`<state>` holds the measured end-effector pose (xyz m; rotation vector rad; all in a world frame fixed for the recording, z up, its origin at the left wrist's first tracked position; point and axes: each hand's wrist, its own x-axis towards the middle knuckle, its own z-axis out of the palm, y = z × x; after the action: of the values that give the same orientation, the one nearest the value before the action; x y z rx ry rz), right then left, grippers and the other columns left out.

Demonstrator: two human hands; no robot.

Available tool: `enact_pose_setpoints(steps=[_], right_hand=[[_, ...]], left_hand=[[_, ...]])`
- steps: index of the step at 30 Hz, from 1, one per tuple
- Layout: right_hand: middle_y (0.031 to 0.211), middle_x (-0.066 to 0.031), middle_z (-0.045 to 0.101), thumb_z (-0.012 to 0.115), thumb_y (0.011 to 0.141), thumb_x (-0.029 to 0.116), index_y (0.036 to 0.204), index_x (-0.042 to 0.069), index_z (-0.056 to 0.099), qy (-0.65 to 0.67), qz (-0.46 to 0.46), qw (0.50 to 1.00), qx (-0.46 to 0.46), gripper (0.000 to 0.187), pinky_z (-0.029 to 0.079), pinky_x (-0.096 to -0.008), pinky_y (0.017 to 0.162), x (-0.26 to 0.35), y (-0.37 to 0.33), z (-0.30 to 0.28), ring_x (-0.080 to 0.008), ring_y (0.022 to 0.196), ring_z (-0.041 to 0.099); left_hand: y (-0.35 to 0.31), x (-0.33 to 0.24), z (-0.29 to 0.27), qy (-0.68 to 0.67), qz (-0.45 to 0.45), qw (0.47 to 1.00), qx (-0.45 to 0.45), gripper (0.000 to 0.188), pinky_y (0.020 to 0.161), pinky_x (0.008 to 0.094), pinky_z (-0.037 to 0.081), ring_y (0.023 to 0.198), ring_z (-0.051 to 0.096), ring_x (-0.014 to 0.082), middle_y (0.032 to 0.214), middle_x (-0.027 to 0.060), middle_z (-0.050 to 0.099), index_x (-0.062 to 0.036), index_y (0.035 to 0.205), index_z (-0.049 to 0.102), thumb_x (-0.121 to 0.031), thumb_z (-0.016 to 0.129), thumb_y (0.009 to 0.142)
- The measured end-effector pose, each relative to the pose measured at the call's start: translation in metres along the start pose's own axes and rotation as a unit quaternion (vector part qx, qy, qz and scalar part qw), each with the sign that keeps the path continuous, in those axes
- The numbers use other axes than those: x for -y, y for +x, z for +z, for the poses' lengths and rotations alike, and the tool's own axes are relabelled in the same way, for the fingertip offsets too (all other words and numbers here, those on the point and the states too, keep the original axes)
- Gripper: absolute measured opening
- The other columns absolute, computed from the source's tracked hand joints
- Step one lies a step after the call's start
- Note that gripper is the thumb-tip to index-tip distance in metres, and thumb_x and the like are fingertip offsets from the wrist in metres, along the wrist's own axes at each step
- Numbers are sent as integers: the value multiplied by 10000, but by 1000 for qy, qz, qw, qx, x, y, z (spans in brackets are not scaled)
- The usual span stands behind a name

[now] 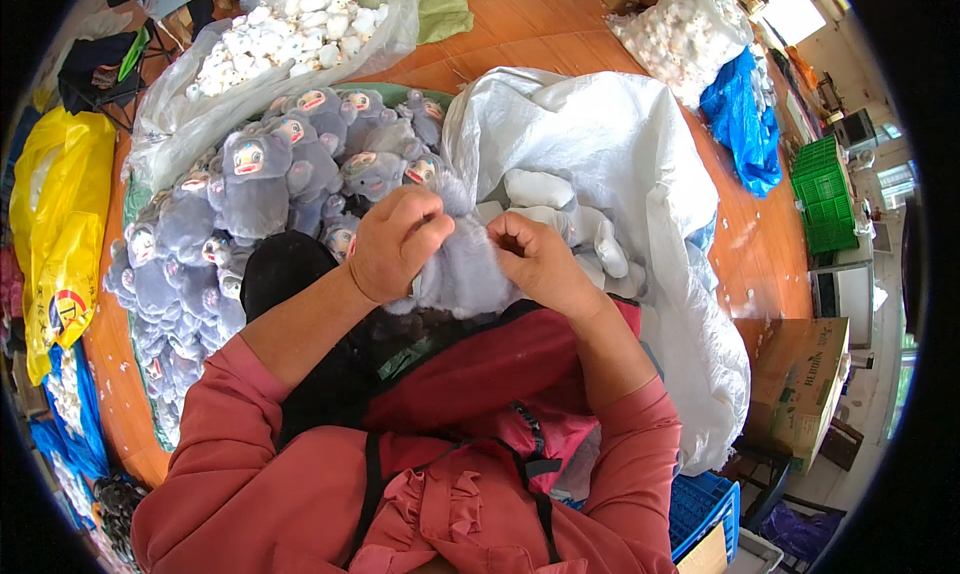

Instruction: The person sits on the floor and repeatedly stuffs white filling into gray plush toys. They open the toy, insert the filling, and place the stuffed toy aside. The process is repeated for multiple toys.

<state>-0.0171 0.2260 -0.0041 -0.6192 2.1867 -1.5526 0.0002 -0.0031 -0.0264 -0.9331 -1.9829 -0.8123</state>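
Note:
A furry grey plush piece [465, 269] hangs above my lap between my two hands. My left hand [400, 239] is closed at its upper left, fingers curled on the fur. On the other side, my right hand [542, 261] pinches its right edge, thumb and fingers pressed together. Whether a needle or thread is in the fingers is too small to tell. Just beyond my left hand lies a big pile of grey plush toys [255, 174] with small printed faces. White stuffed plush parts [560, 214] lie beyond my right hand inside an open white woven sack [590, 109].
A clear bag of small white stuffed pieces [300, 29] sits at the far left, another bag [690, 34] at the far right. A yellow bag [65, 224] stands left. On the right are a cardboard box [795, 384], a green crate [825, 194] and a blue bag [742, 124].

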Motion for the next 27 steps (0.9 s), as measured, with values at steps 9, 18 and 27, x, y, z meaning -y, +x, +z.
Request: enact_pose_setpoints(steps=[9, 18, 27], right_hand=[[790, 42, 586, 672, 871, 114, 957, 46, 619, 315, 106, 938, -102, 122, 411, -156, 550, 22, -9, -42, -25, 638, 508], [806, 14, 604, 667, 879, 127, 952, 24, 620, 287, 196, 931, -114, 135, 437, -185, 589, -2, 8, -51, -58, 679, 534], [898, 2, 620, 658, 900, 36, 939, 34, 635, 30, 55, 968, -241, 45, 456, -222, 751, -25, 25, -47, -81, 814, 555]], left_hand=[[3, 7, -19, -35, 4, 999, 5, 337, 654, 380, 484, 767, 578, 278, 915, 82, 535, -110, 964, 581, -65, 721, 661], [7, 14, -17, -510, -388, 766, -45, 216, 771, 270, 440, 863, 544, 153, 933, 24, 560, -47, 865, 614, 106, 669, 723], [12, 16, -9, -326, -466, 812, 132, 229, 789, 273, 475, 914, 599, 155, 995, 47, 619, -12, 973, 696, 32, 720, 750]])
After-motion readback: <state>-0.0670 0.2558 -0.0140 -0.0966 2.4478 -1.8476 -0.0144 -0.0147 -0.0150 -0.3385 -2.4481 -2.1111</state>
